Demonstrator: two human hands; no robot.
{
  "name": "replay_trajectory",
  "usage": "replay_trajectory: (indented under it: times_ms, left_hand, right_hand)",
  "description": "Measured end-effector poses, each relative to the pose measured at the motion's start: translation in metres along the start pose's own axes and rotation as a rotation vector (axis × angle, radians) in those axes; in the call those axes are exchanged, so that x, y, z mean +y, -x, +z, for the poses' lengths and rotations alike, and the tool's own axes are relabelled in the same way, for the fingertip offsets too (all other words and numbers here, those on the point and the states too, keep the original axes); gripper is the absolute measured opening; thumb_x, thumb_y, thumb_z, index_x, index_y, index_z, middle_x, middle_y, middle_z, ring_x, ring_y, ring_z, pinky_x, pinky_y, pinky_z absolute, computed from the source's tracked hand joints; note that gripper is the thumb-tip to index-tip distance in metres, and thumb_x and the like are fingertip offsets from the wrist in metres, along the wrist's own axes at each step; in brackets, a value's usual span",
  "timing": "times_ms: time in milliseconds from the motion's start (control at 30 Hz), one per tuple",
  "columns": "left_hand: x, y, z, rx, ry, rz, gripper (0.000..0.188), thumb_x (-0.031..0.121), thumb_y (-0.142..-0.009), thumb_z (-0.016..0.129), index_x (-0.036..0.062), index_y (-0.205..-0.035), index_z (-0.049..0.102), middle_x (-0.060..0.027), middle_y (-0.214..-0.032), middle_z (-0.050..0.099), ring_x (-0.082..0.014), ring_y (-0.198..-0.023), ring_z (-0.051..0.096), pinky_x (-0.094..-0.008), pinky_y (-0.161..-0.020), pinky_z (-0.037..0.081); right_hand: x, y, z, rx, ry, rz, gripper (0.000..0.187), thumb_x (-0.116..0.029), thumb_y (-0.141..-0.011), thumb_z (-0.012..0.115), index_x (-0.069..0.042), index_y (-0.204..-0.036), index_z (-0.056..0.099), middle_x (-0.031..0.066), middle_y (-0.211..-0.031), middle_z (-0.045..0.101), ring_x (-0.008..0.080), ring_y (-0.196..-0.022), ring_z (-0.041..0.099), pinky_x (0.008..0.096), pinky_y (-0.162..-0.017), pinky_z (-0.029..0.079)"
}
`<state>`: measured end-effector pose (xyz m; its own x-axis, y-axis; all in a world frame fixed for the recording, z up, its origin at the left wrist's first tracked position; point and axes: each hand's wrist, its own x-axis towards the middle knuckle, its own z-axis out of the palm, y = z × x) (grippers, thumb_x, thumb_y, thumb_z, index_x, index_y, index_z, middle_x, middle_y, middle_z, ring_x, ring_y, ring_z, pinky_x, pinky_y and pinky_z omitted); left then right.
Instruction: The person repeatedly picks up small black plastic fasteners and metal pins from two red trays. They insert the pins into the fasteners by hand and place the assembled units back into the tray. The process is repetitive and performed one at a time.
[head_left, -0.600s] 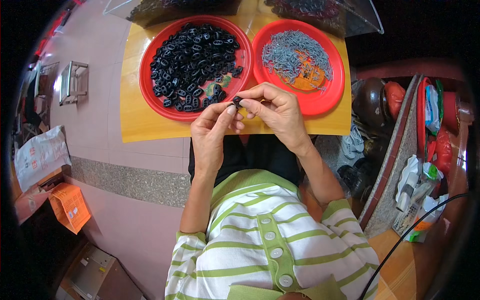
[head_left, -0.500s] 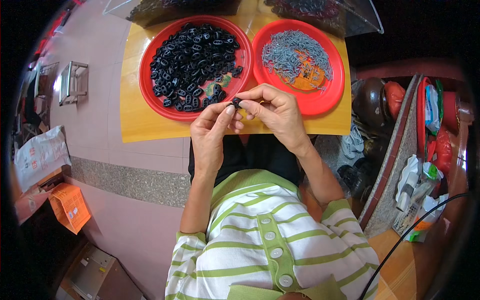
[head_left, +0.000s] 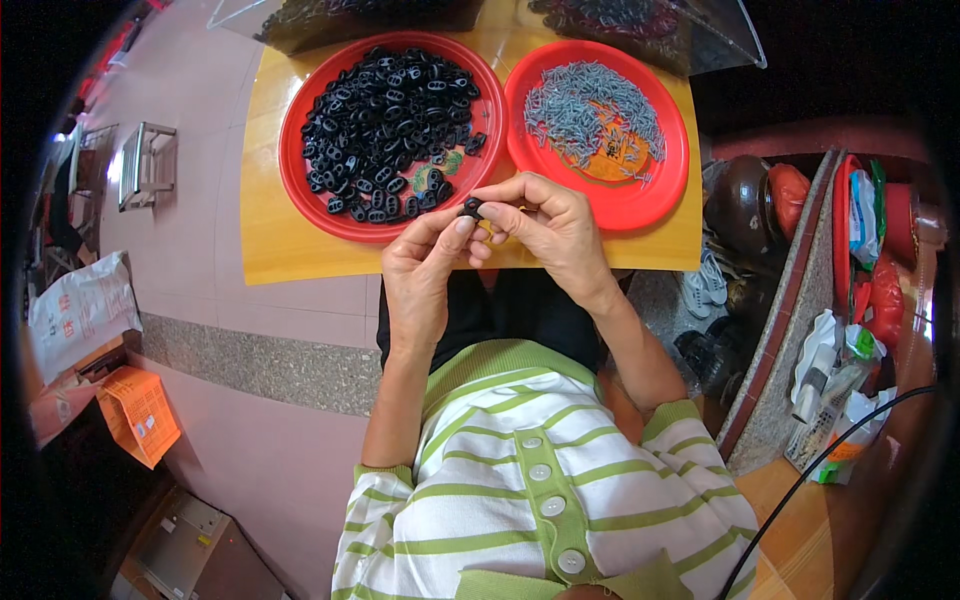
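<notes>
Red trays (head_left: 640, 212) separately hold black pieces (head_left: 385, 125) and grey metal bits (head_left: 568, 98), left hand (head_left: 420, 262) and right hand (head_left: 560, 228) pinching one black part (head_left: 471, 207).

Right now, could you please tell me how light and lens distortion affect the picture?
Head view: the grey floor strip bows, the picture's corners are black, glare whitens part of the metal stool, and the small black piece pinched by the left hand and right hand shows little detail.
</notes>
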<state>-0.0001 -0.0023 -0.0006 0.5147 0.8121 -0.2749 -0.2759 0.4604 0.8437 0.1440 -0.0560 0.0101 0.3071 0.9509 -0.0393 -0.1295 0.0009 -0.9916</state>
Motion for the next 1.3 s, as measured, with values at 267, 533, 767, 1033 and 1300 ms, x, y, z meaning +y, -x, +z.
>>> replay_trajectory:
  times_ms: [267,533,767,1033,1300]
  left_hand:
    - [0.0,0.0,-0.007,-0.051,-0.085,0.012,0.015,0.006,-0.089,0.059,-0.0046,-0.099,0.063,-0.0099,-0.079,0.066,-0.0125,-0.069,0.063,-0.023,-0.063,0.051]
    - [-0.003,0.002,-0.004,-0.036,0.015,0.021,0.017,0.009,-0.091,0.056,-0.005,-0.1,0.061,-0.0131,-0.085,0.067,-0.0166,-0.072,0.065,-0.0261,-0.067,0.055]
    - [0.0,0.004,-0.002,-0.025,0.001,0.014,0.018,0.01,-0.092,0.055,-0.0054,-0.1,0.061,-0.0137,-0.086,0.067,-0.0177,-0.074,0.066,-0.0271,-0.068,0.056]
    - [-0.003,0.002,-0.001,0.034,0.177,-0.093,0.019,0.013,-0.091,0.057,-0.0025,-0.101,0.062,-0.0127,-0.088,0.067,-0.0162,-0.074,0.065,-0.0266,-0.066,0.054]
    - [-0.004,0.002,0.003,0.057,0.326,-0.132,0.018,0.013,-0.09,0.058,-0.001,-0.1,0.062,-0.0104,-0.088,0.067,-0.0147,-0.076,0.064,-0.0262,-0.066,0.053]
  right_hand:
    - [0.004,0.007,0.006,0.028,-0.048,0.008,0.013,-0.007,-0.087,0.062,0.002,-0.096,0.065,0.0039,-0.083,0.062,0.007,-0.071,0.059,0.0207,-0.062,0.048]
    - [0.006,0.007,0.007,0.054,-0.015,-0.024,0.013,-0.006,-0.087,0.061,0.001,-0.097,0.064,0.0045,-0.086,0.062,0.0076,-0.074,0.059,0.021,-0.065,0.048]
    - [0.003,0.005,0.006,0.056,0.114,-0.08,0.013,-0.008,-0.086,0.062,0.0,-0.095,0.066,0.0046,-0.084,0.063,0.008,-0.074,0.059,0.0219,-0.065,0.047]
    - [0.003,0.009,0.003,0.059,-0.014,-0.001,0.018,-0.01,-0.087,0.062,0.001,-0.101,0.064,0.0051,-0.087,0.064,0.0074,-0.074,0.059,0.0212,-0.064,0.048]
    - [-0.011,0.01,0.007,0.064,0.317,-0.176,0.019,-0.009,-0.085,0.064,0.001,-0.102,0.063,0.0041,-0.087,0.062,0.008,-0.071,0.06,0.0233,-0.065,0.051]
